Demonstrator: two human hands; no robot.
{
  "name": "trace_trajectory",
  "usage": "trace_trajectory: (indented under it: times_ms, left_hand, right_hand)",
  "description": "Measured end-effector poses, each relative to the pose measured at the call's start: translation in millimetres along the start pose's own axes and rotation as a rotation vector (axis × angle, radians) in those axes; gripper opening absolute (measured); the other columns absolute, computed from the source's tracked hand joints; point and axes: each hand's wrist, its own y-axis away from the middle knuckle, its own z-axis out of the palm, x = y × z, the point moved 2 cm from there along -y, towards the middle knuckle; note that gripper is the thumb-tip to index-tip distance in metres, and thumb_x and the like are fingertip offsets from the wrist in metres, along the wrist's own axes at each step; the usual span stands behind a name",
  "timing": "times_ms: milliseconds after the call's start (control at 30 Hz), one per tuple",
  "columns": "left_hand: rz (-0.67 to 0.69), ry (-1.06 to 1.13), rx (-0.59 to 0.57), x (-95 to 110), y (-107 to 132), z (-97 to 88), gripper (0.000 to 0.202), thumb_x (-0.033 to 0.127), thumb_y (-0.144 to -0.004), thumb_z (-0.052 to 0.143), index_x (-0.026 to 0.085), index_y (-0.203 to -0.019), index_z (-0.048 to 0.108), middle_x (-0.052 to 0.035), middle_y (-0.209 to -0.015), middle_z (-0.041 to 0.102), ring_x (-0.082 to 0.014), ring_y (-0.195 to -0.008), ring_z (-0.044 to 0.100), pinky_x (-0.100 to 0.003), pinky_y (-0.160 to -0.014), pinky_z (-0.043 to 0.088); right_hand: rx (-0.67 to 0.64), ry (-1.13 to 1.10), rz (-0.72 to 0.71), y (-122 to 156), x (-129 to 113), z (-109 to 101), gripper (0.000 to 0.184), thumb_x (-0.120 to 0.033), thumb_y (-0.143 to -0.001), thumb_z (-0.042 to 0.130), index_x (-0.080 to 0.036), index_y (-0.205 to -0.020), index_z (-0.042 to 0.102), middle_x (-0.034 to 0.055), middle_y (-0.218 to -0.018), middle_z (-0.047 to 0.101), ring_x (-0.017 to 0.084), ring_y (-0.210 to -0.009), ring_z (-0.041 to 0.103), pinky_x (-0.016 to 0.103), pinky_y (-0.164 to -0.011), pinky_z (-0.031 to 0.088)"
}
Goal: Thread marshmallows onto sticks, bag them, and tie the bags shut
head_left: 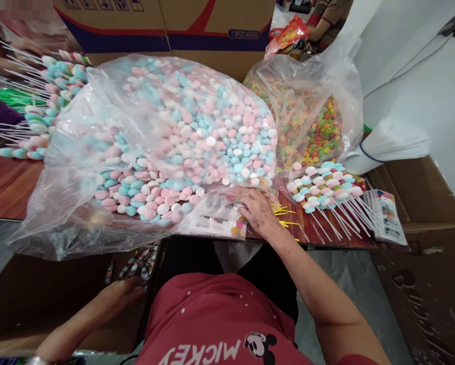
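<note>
My right hand (258, 212) lies at the table's front edge, its fingers bent and pinching at the top of a stack of printed clear plastic bags (221, 225). Just right of it are yellow twist ties (287, 215). My left hand (123, 294) is low on the left, reaching into an open cardboard box (33, 299) where wrapped candy skewers (143, 263) lie. Its fingers are dark and blurred, so any hold is hidden. Behind the bags, a big clear sack (181, 101) spills pink, blue and white candies (151, 197) toward the front.
Candy skewers (326, 187) lie on the right beside more printed bags (389, 218). Others are stacked at left (60, 86). A sack of ring candies (314, 121) and a bundle of white sticks (394, 139) stand behind. A large carton (166, 30) blocks the back; people sit beyond.
</note>
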Motion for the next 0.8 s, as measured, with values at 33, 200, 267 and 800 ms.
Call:
trace_trajectory:
  times_ms: [33, 200, 267, 800]
  left_hand:
    - [0.020, 0.066, -0.086, 17.3, -5.6, 0.5, 0.025, 0.045, -0.074, 0.056, 0.025, -0.066, 0.069, -0.0012, -0.059, 0.067, -0.0221, -0.059, 0.063, -0.026, -0.056, 0.044]
    - [0.362, 0.175, -0.414, 104.5, -20.4, -5.0, 0.031, 0.039, -0.091, 0.047, 0.022, -0.089, 0.073, -0.0016, -0.073, 0.071, -0.0163, -0.066, 0.063, -0.021, -0.061, 0.042]
    - [0.519, 0.212, -0.419, 134.3, -27.2, -8.0, 0.031, 0.037, -0.095, 0.044, 0.021, -0.099, 0.071, -0.0024, -0.075, 0.072, -0.0146, -0.066, 0.063, -0.020, -0.062, 0.042]
    - [0.776, 0.418, -0.177, 247.2, -103.1, -41.4, 0.029, 0.039, -0.089, 0.051, 0.017, -0.073, 0.059, 0.0001, -0.073, 0.058, -0.0146, -0.070, 0.054, -0.026, -0.068, 0.045]
  right_hand:
    - [0.020, -0.018, -0.021, -0.1, 0.1, -0.1, 0.018, -0.017, -0.090, 0.052, -0.020, -0.076, 0.062, 0.0042, -0.085, 0.060, 0.019, -0.082, 0.052, 0.033, -0.078, 0.045]
    - [0.001, -0.042, -0.102, -3.6, 2.1, -5.8, 0.026, -0.015, -0.094, 0.047, -0.020, -0.073, 0.063, 0.0019, -0.081, 0.063, 0.016, -0.078, 0.053, 0.030, -0.076, 0.043]
    - [-0.049, 0.002, -0.120, -5.6, 3.4, -8.7, 0.027, -0.015, -0.093, 0.049, -0.019, -0.071, 0.063, 0.0029, -0.082, 0.065, 0.016, -0.078, 0.053, 0.031, -0.076, 0.042]
    - [0.343, 0.052, -0.337, 27.8, -26.6, -70.3, 0.019, -0.016, -0.096, 0.046, -0.020, -0.101, 0.063, 0.0069, -0.096, 0.064, 0.019, -0.089, 0.056, 0.035, -0.084, 0.048]
